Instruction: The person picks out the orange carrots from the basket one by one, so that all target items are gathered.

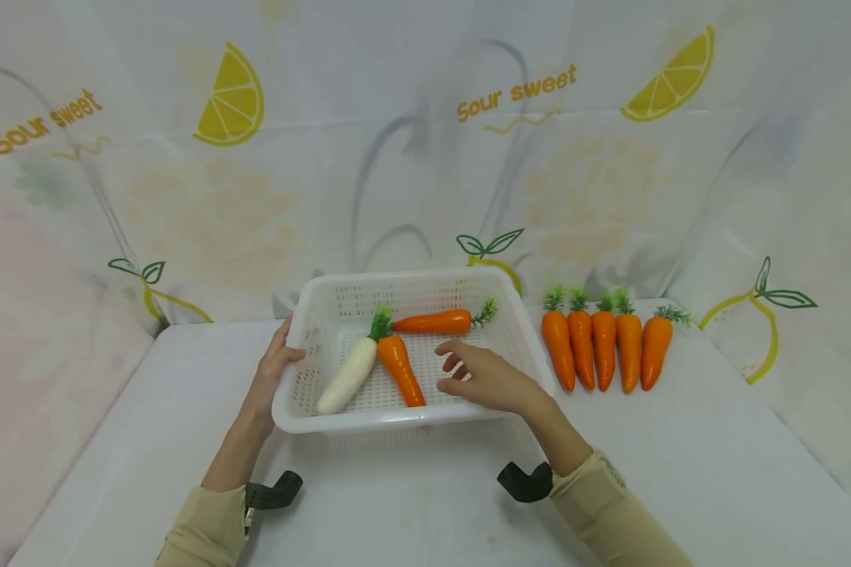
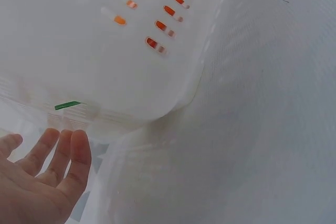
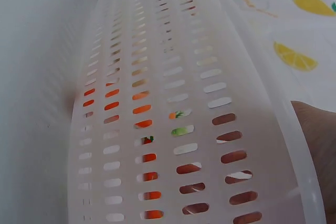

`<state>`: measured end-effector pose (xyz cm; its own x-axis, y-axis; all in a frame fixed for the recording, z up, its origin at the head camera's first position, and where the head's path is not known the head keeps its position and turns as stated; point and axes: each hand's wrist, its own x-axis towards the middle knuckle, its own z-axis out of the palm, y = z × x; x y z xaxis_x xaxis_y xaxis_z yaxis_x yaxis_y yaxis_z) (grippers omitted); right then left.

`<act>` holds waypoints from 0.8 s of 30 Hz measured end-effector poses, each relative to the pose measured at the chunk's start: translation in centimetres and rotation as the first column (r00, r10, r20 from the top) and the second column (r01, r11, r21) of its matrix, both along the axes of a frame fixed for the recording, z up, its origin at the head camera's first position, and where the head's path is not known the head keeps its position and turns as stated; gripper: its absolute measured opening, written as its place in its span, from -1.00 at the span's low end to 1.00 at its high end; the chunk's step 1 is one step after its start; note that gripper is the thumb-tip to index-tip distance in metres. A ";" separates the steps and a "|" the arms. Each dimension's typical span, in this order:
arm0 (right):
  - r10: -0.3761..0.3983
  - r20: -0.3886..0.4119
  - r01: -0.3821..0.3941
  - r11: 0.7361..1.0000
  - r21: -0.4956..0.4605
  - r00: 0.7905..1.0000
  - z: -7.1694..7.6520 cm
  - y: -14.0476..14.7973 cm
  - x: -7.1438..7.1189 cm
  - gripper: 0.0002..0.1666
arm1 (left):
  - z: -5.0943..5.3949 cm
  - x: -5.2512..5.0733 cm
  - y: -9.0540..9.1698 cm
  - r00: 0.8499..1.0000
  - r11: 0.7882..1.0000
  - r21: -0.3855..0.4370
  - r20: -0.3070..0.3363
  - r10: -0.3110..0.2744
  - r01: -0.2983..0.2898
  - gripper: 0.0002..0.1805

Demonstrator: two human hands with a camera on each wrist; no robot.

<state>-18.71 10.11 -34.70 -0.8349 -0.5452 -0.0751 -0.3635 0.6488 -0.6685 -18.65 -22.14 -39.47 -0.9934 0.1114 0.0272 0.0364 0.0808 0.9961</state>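
Note:
A white slotted plastic basket (image 1: 312, 424) stands on the table. Inside lie a white radish (image 1: 349, 376) with a green top, one carrot (image 1: 401, 370) pointing toward the front, and another carrot (image 1: 434, 321) lying crosswise at the back. My left hand (image 1: 273, 366) rests against the basket's left side, its thumb over the rim; in the left wrist view its fingers are slightly bent beside the wall. Over the basket's right half hovers my right hand (image 1: 488, 376), fingers loosely bent and holding nothing. Only part of the right hand (image 3: 317, 148) shows past the rim in its wrist view.
To the right of the basket, several carrots (image 1: 604, 350) lie side by side, green tops toward the back. A white cloth (image 1: 716, 465) covers the table. Behind it hangs a backdrop (image 1: 369, 197) printed with lemons. Black curved pieces (image 1: 525, 482) sit at both wrists.

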 end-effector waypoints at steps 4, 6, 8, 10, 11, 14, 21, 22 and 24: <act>-0.006 0.000 0.006 0.999 0.042 1.000 -0.1 -0.9 -0.3 -0.41 | 0.0 0.0 -0.1 1.000 1.000 0.006 0.001 0.002 -0.002 -0.30; -0.019 0.004 0.019 0.997 0.068 1.000 -0.2 -1.4 -0.4 -0.41 | 0.0 0.0 -0.1 1.000 1.000 0.012 0.004 0.003 -0.003 -0.30; -0.031 0.006 0.030 0.994 0.102 1.000 -0.2 -1.9 -0.5 -0.40 | 0.1 0.0 -0.1 1.000 1.000 0.018 0.007 0.002 -0.002 -0.30; -0.034 0.014 0.032 0.991 0.133 0.999 -0.2 -2.3 -0.6 -0.38 | 0.1 0.0 0.0 1.000 1.000 0.020 0.010 0.002 -0.002 -0.29; -0.033 0.021 0.030 0.989 0.148 0.999 -0.1 -2.5 -0.6 -0.36 | 0.1 0.0 0.0 1.000 1.000 0.017 0.011 0.001 -0.001 -0.29; -0.020 0.032 0.013 0.982 0.188 0.999 -0.2 -3.2 -1.0 -0.32 | 0.1 0.0 0.0 1.000 1.000 0.010 0.011 0.004 -0.004 -0.29; -0.026 0.068 0.005 0.958 0.286 0.997 -0.9 -4.9 -1.6 -0.22 | 0.1 0.0 0.1 1.000 1.000 0.020 0.022 0.006 -0.006 -0.28; -0.023 0.062 0.003 0.952 0.305 0.998 -1.0 -5.1 -1.6 -0.20 | 0.2 0.0 0.1 1.000 1.000 0.023 0.022 0.004 -0.005 -0.27; -0.007 0.042 -0.007 0.938 0.348 0.999 -1.1 -5.5 -1.8 -0.20 | 0.2 0.0 0.1 1.000 1.000 0.022 0.022 0.004 -0.004 -0.28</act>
<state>-20.47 4.58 -35.84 -0.8270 -0.4788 -0.2945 -0.3402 0.8434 -0.4159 -18.65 -22.04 -39.32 -0.9942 0.1069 0.0074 0.0138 0.0590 0.9982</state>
